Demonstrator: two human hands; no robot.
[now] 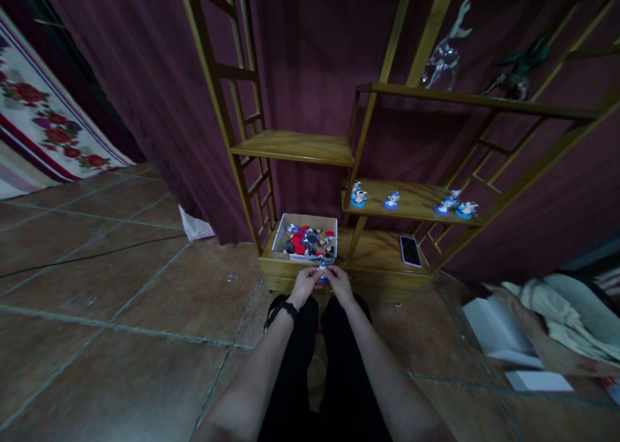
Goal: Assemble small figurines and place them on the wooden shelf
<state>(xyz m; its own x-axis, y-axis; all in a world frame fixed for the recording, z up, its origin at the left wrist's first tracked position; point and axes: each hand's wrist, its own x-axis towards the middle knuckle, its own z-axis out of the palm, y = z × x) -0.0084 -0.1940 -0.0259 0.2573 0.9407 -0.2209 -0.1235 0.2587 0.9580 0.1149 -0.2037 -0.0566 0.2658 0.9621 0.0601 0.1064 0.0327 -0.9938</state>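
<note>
The figure (322, 272) is a small one, coloured mostly in blue-violet and white. Its top is bluish, the middle part is whitish, and the lower part looks of a darker violet-blue. Its finer details are too small to tell, and the fingers cover some of it at both sides.

It is between the left grip (305, 281) and the right grip (340, 283), just beyond the knees of the person. Both grips are pinching this figure, the left one from its left side and the right one from its right side, with the two sets of fingertips near to each other. How each finger is placed, I cannot tell.

The box (312, 221) is just beyond the grips, and it contains many pieces (299, 240) in red, black, white and blue. To the right, several small statuettes (392, 200) stand on a shelf (419, 198), and below them lies a phone (411, 251).
</note>
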